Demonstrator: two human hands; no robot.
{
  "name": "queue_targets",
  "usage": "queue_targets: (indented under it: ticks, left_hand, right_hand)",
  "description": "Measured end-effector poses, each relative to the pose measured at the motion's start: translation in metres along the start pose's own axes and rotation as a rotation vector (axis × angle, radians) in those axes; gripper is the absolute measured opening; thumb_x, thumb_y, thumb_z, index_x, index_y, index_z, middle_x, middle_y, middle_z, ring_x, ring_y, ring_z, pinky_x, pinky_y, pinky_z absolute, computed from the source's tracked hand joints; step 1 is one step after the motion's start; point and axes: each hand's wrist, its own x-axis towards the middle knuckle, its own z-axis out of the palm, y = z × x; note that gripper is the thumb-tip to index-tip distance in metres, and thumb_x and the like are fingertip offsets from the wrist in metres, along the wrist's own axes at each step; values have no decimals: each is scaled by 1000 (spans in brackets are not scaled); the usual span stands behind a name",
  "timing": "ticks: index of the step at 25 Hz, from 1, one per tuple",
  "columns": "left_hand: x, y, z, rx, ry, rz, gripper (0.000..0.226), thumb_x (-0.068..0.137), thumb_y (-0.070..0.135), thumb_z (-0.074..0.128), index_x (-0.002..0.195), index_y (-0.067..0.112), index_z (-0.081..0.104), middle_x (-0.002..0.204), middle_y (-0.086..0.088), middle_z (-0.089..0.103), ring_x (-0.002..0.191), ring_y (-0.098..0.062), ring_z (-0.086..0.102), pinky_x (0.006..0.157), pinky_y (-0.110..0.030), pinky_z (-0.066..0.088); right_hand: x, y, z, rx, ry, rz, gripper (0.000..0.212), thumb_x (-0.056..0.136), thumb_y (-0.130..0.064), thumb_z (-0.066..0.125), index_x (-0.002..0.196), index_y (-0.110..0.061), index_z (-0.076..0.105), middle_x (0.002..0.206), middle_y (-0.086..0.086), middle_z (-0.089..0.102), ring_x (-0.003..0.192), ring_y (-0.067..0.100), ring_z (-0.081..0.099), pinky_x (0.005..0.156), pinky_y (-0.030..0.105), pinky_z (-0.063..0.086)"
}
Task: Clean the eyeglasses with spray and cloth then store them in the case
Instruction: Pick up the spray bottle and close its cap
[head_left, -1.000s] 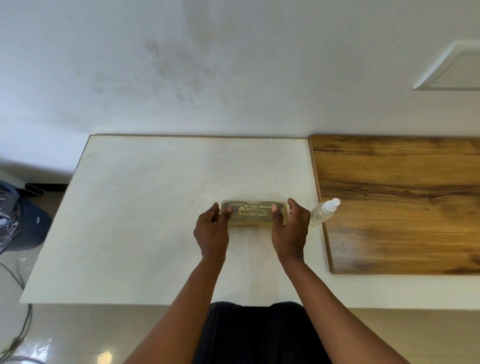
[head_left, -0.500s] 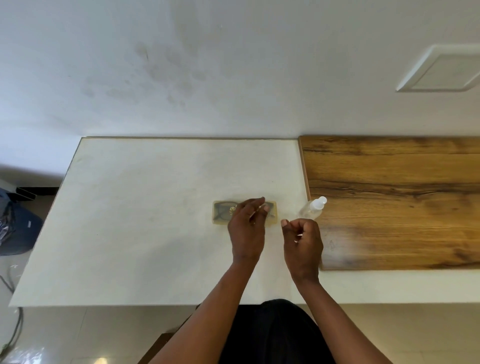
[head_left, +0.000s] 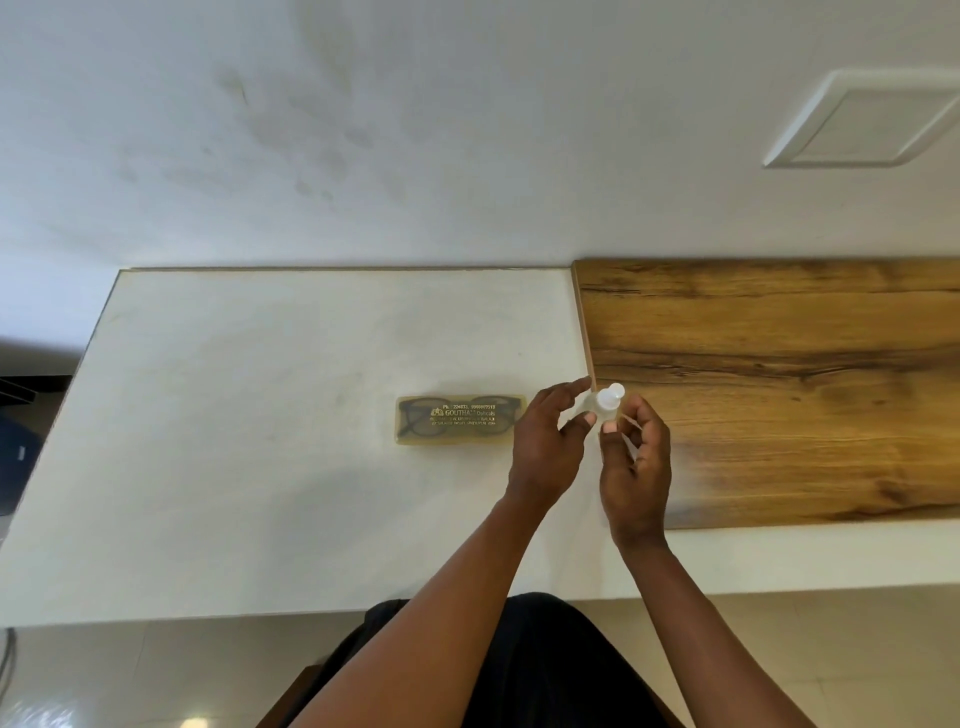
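Observation:
A small clear spray bottle (head_left: 609, 401) with a white cap is held just above the seam between the white table and the wooden board. My left hand (head_left: 545, 447) touches its left side with thumb and fingers. My right hand (head_left: 635, 467) grips it from the right and below, fingers curled. To the left, the translucent yellowish eyeglass case (head_left: 460, 420) with gold print lies closed and flat on the table. The dark-framed eyeglasses (head_left: 415, 421) show through its lid. No cloth is in view.
The white table (head_left: 260, 441) meets a wooden board (head_left: 779, 389) on the right, both against a white wall. The table's front edge is close to my body. A dark bag sits on the floor at far left.
Both hands left the case and moved right to the spray bottle. The bottle, which lay by the board's edge, is now lifted between my hands. The case stays put.

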Motion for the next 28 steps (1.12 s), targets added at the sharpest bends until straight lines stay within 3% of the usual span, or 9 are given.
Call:
queue_targets:
  ticks: [5, 10, 19, 25, 28]
  left_hand:
    - [2, 1, 1, -25, 27, 1, 29, 85, 3, 61, 112, 13, 66, 109, -5, 66, 99, -14, 60, 85, -19, 46]
    - [5, 1, -12, -48, 69, -23, 26, 83, 5, 64, 108, 11, 67, 104, -5, 66, 84, -2, 59, 77, -8, 44]
    - [6, -4, -35, -99, 111, -85, 27, 83, 3, 64, 109, 9, 66, 108, -10, 67, 96, -17, 63, 86, -26, 49]
    - [5, -5, -38, -100, 106, -88, 27, 83, 2, 63, 110, 7, 65, 109, -10, 66, 96, -17, 62, 88, -28, 49]
    - [5, -4, -39, -83, 108, -80, 26, 84, 2, 63, 109, 7, 65, 109, -10, 66, 96, -17, 62, 87, -28, 49]
  right_hand:
    - [1, -3, 5, 14, -11, -26, 34, 91, -8, 52, 125, -5, 51, 119, 7, 57, 110, 14, 52, 89, 19, 41]
    - [0, -9, 17, 3, -7, -107, 32, 90, -6, 54, 122, -2, 54, 111, 3, 57, 106, 12, 52, 82, 2, 41]
    - [-1, -16, 34, 2, -89, -168, 31, 89, -4, 55, 120, -3, 55, 112, -2, 55, 105, 12, 53, 87, 0, 39]
    - [-2, -18, 35, -33, -93, -172, 30, 89, -5, 55, 119, -2, 56, 110, -1, 57, 102, 12, 53, 84, 0, 39]
    - [-3, -21, 36, -38, -94, -165, 30, 88, -5, 56, 118, -1, 56, 112, 8, 61, 102, 15, 54, 83, 7, 41]
